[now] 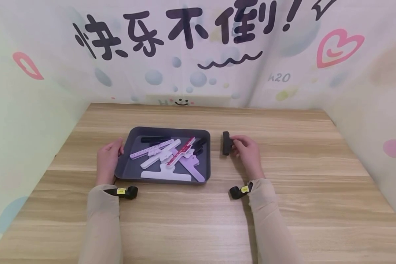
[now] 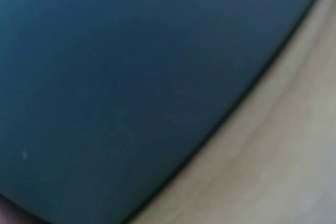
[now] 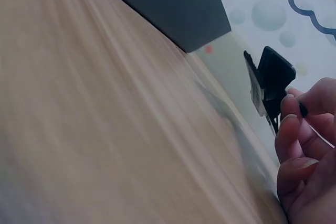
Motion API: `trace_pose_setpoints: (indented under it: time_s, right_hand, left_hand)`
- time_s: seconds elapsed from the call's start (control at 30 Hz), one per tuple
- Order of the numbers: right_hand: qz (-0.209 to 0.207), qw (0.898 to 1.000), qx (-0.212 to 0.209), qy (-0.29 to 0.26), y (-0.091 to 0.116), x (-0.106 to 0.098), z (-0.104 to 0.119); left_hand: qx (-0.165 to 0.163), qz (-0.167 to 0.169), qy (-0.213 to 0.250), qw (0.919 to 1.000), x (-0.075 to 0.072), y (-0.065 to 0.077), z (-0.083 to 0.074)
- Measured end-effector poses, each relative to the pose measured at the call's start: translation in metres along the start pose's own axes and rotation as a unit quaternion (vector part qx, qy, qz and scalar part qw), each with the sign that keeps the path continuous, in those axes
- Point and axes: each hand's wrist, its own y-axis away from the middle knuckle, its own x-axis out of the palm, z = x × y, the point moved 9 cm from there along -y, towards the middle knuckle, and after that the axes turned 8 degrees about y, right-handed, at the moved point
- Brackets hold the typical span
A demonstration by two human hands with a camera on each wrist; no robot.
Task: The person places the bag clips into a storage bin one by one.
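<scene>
A dark grey tray [image 1: 123, 172] lies on the table, with several long bag clips in it: a lilac clip [image 1: 193, 169], a white clip [image 1: 166, 176], a red-striped clip [image 1: 181, 152] and a black clip [image 1: 155, 139]. My left hand [image 1: 108, 160] grips the tray's left side, its fingers curled at the rim. The tray's outer wall [image 2: 131, 87] fills most of the left wrist view. To the right of the tray, my right hand [image 1: 249, 156] pinches a black bag clip [image 1: 226, 143] by its handle. In the right wrist view that clip [image 3: 275, 77] shows between thumb and fingers.
The wooden table [image 1: 191, 220] reaches back to a white printed cloth [image 1: 184, 84] with dark writing. Pale walls stand at both sides. A black camera strap [image 1: 127, 192] sits on the left wrist, another [image 1: 239, 191] on the right.
</scene>
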Motion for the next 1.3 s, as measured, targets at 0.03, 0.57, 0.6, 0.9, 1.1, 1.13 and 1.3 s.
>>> trace_pose_setpoints:
  time_s: [0.03,0.57,0.6,0.9,1.1,1.13,1.3]
  right_hand:
    - [0.0,1.0,-0.001,-0.001,0.0,0.001,0.001]
    - [0.016,0.999,-0.01,-0.028,0.002,0.014,0.006]
    - [0.017,0.999,-0.01,-0.031,0.003,0.014,0.006]
    - [0.018,0.997,-0.02,-0.066,0.004,0.024,0.013]
    - [0.023,0.997,-0.024,-0.074,0.007,0.03,0.022]
    - [0.025,0.997,-0.029,-0.071,0.007,0.032,0.024]
    - [0.034,0.995,-0.063,-0.07,0.013,0.039,0.042]
  left_hand:
    - [0.001,0.0,-0.001,1.0,0.0,0.0,0.0]
    - [-0.006,0.005,0.003,1.0,0.001,0.001,-0.001]
    - [-0.007,0.004,0.002,1.0,0.001,0.001,-0.001]
    - [0.0,0.006,0.004,1.0,0.001,0.0,-0.001]
    - [0.005,0.002,0.001,1.0,0.001,-0.001,-0.001]
    - [0.006,0.001,0.002,1.0,0.001,-0.001,-0.001]
    - [0.004,-0.001,0.0,1.0,0.0,-0.001,-0.001]
